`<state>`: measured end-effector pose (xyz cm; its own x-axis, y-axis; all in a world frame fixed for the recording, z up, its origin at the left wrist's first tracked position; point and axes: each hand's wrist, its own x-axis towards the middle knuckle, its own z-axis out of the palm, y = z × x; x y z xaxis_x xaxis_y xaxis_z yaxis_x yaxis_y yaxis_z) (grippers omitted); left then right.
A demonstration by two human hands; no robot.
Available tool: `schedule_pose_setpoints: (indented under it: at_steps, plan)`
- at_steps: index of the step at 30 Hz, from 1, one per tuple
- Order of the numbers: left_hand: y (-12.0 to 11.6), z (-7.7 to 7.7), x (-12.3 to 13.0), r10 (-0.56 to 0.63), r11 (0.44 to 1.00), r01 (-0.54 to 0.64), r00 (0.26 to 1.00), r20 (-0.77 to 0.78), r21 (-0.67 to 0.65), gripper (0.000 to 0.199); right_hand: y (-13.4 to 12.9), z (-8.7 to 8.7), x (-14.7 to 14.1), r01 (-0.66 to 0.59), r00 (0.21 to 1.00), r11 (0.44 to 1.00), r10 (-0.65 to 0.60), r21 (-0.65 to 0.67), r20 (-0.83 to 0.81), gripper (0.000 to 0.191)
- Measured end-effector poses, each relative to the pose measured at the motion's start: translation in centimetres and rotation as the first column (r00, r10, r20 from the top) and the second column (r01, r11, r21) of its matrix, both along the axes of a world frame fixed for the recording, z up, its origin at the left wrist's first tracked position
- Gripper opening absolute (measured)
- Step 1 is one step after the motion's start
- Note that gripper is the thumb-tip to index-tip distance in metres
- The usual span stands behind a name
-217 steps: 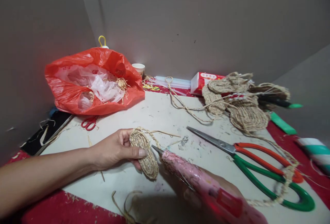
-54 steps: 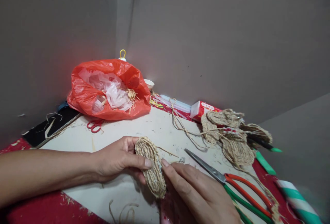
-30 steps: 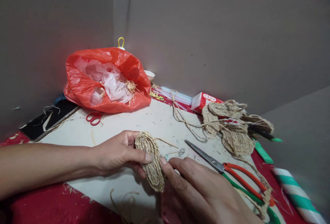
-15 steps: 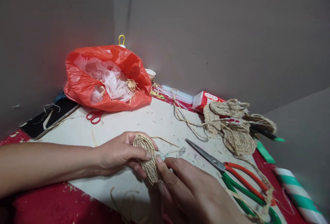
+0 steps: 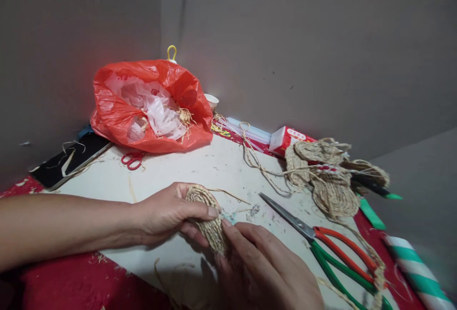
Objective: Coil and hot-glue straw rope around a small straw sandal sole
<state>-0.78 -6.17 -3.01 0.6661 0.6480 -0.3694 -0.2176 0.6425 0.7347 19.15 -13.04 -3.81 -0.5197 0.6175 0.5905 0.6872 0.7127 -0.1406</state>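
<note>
An oval woven straw piece (image 5: 210, 228) is pinched between the thumb and fingers of my left hand (image 5: 171, 212), a loose strand trailing from its top. My right hand (image 5: 271, 262) touches the lower right edge of the same piece, its index finger along the rim; the fingertips underneath are partly hidden, and whether they hold anything small does not show. To the right of my hands lie scissors (image 5: 303, 229) with one orange and one green handle. Behind them rests a pile of similar woven straw pieces (image 5: 332, 191) with braided cord.
A red plastic bag (image 5: 117, 129) with white bags and straw scraps stands at the back left. Beside it are a black phone (image 5: 67, 165) and small red scissors (image 5: 133, 161). A red-and-white box (image 5: 285, 139) and a green-striped roll (image 5: 416, 269) lie to the right. Grey walls close off the back.
The straw piece has tilted slightly, and my right hand has turned and shifted a little downward along its edge. The whole view has moved slightly.
</note>
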Motion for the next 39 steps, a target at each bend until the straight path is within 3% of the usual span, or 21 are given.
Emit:
schedule_pose_setpoints:
  at_steps: [2,5,7,9,15,19,24,31,36,39]
  plan:
    - [0.0,0.0,0.0,-0.001,1.0,0.001,1.0,0.011,0.001,0.015,0.2,0.4,-0.5,0.02,0.998,0.999,-0.022,-0.036,-0.063,0.034]
    - [0.0,0.0,0.1,0.002,1.0,-0.002,1.0,0.019,0.013,0.015,0.5,1.3,-1.0,0.079,0.969,0.959,-0.138,-0.273,-0.203,0.02]
    - [0.1,-0.1,0.1,0.013,1.0,-0.013,1.0,0.008,0.02,0.016,0.6,1.9,-1.1,0.069,0.943,0.909,-0.193,-0.412,-0.27,0.014]
    - [0.1,-0.1,0.0,0.028,0.999,-0.028,1.0,-0.009,0.027,0.016,0.6,2.0,-0.9,0.02,0.938,0.897,-0.17,-0.442,-0.303,0.016]
    - [0.1,-0.2,0.1,0.05,0.999,-0.049,0.998,-0.04,0.022,0.017,0.3,1.0,-0.6,-0.063,0.954,0.932,-0.049,-0.357,-0.297,0.035]
    - [0.0,-0.3,0.2,0.056,0.998,-0.056,0.998,-0.043,0.015,0.015,0.1,0.1,-0.9,-0.017,0.983,0.98,-0.02,-0.198,-0.183,0.037]
    - [0.0,-0.1,0.1,0.063,0.998,-0.064,0.993,-0.096,0.0,0.012,0.3,0.1,-1.3,-0.019,0.997,0.997,0.013,-0.072,-0.081,0.034]
    - [0.3,0.8,0.0,-0.036,0.999,0.036,0.998,-0.056,-0.001,0.014,0.7,1.9,-0.1,-0.174,0.962,0.928,0.088,-0.331,-0.258,0.031]
    - [0.3,0.6,0.0,-0.036,0.999,0.035,0.998,-0.054,-0.021,0.013,0.6,0.9,0.7,-0.18,0.979,0.968,0.16,-0.174,-0.125,0.039]
    - [0.3,0.6,0.0,-0.03,0.999,0.027,0.997,-0.075,-0.038,0.013,0.7,0.5,1.2,-0.213,0.977,0.962,0.214,-0.172,-0.017,0.043]
